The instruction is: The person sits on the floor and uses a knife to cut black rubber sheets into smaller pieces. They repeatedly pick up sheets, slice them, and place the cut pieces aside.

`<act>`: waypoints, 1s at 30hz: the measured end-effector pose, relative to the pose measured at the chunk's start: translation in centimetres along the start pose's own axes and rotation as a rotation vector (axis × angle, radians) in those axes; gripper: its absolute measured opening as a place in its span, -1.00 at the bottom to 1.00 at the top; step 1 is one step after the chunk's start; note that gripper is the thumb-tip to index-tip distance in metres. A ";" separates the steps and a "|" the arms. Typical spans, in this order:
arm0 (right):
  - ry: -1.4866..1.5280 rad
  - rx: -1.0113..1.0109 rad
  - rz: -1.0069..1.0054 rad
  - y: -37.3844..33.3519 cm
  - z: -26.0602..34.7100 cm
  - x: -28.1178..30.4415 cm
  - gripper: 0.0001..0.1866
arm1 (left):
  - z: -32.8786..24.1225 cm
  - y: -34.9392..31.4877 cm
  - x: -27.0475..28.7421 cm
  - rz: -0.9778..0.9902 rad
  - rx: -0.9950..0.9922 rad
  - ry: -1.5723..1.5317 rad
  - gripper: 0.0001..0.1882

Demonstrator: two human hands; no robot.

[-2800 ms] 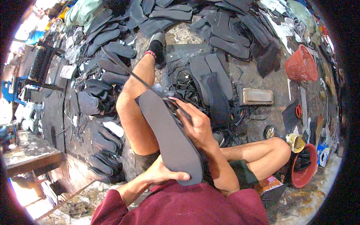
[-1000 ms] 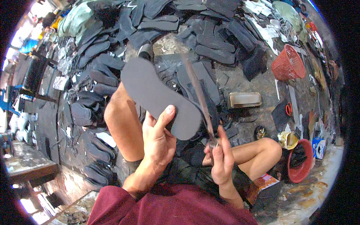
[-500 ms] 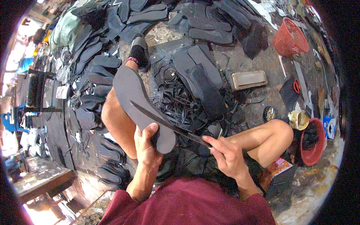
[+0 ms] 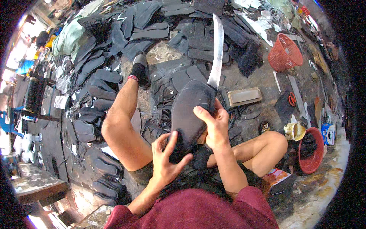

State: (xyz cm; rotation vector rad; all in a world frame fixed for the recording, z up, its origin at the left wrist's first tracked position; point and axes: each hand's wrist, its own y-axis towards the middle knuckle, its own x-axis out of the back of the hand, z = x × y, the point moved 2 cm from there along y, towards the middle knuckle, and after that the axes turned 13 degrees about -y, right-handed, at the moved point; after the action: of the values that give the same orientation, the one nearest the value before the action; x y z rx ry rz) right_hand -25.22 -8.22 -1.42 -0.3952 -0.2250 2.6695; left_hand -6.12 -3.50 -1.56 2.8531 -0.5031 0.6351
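Note:
My right hand [image 4: 216,126] grips a wide black shoe-sole piece [image 4: 188,110], its thumb on top and its fingers behind. A long, slightly curved knife [image 4: 217,53] is in the same hand; its bright blade points away past the sole's far edge, and its handle is hidden. Fingers spread, my left hand [image 4: 167,158] is at the near left edge of the sole; whether a fingertip touches it I cannot tell. Under the sole are flat black sheets [image 4: 185,78] and a heap of thin black offcuts [image 4: 162,124].
Several stacked black soles [image 4: 103,82] lie along the left, more [image 4: 207,55] at the far side. A pale rectangular block [image 4: 244,97] sits right of the sole. Further right are a red basket [image 4: 286,53], red-handled scissors [image 4: 292,99], a yellowish tin [image 4: 295,131] and a red tub [image 4: 310,156].
My left hand has let go of the grey sole and moved right, opening. My right hand has turned the knife to point away and now also holds the black sole piece.

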 end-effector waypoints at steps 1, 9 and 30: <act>0.038 -0.033 0.015 0.3 0.7 0.4 -0.61 | 0.4 0.0 0.4 -0.039 -0.098 -0.246 -0.12; 0.158 -0.292 0.082 2.5 0.3 3.1 -0.52 | 1.8 -1.6 1.2 0.269 0.659 -1.210 -0.32; 0.160 -0.354 -0.269 -1.4 -5.3 8.2 -0.59 | 10.2 25.1 18.0 -0.806 -0.120 -1.422 -0.74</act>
State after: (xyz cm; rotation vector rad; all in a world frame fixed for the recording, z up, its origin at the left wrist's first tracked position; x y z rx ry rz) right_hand -30.12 -2.86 -8.05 -0.6360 -0.6565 2.3187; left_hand 3.98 -34.38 -0.38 2.5274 0.4839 -1.5029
